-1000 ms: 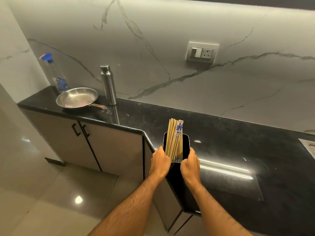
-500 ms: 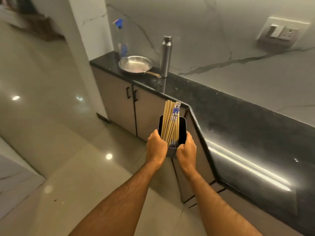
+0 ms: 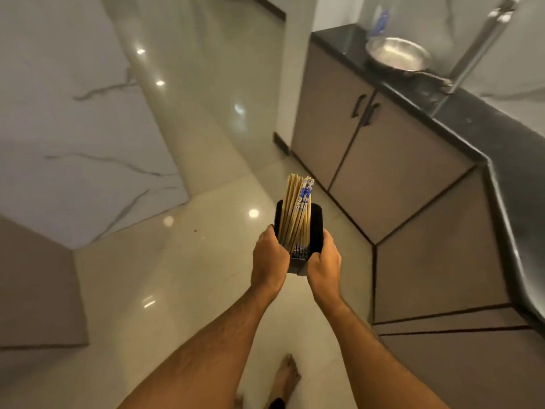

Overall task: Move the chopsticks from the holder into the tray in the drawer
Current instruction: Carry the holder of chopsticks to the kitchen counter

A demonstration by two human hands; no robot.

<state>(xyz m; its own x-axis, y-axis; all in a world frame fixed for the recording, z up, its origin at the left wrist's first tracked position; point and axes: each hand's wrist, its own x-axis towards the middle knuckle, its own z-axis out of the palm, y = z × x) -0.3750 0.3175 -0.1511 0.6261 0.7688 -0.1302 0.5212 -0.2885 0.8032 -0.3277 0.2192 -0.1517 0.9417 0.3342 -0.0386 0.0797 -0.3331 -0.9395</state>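
A black rectangular holder (image 3: pixel 315 231) stands upright in front of me, above the floor. It is packed with a bundle of pale wooden chopsticks (image 3: pixel 292 208), some with blue-and-white printed ends. My left hand (image 3: pixel 269 256) grips the holder's left side and my right hand (image 3: pixel 323 261) grips its right side. No drawer or tray is in view.
A black countertop (image 3: pixel 472 125) runs along the right with beige cabinet doors (image 3: pixel 392 160) below it. On it stand a steel pan (image 3: pixel 398 56), a steel bottle (image 3: pixel 477 45) and a spray bottle (image 3: pixel 380 20). A marble wall (image 3: pixel 73 128) rises left. My bare foot (image 3: pixel 284 376) is on the glossy floor.
The view has swung left, away from the counter. Both hands have carried the holder off the countertop and out over the open floor. The grip is unchanged.
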